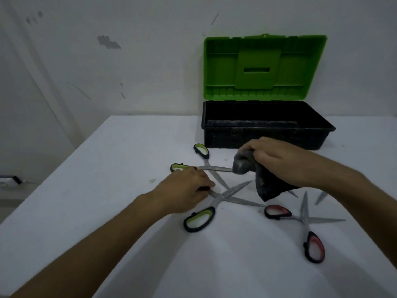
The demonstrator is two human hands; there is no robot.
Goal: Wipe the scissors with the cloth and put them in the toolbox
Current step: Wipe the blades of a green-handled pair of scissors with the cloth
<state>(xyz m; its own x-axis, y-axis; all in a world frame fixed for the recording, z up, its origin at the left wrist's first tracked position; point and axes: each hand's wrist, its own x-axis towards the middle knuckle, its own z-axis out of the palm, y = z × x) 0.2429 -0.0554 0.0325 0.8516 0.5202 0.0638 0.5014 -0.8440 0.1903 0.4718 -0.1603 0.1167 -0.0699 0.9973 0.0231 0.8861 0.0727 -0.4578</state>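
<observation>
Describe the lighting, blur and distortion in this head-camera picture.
Head view: dim, bluish light; soft shadows on the table; wide-angle bending stretches both forearms; slight blur on the left hand, the right hand and its cloth; no glare on the toolbox.

**Dim room, marked wall**

A white table (107,190) stands against a pale wall (129,61); the wall bears grey scuffs (108,42) and thin scratches; the light is low and bluish; a small dark object (16,180) lies left, unclear.

One head-worn view — close, looking forward and down across the table (107,168) toward the wall (107,61).
</observation>
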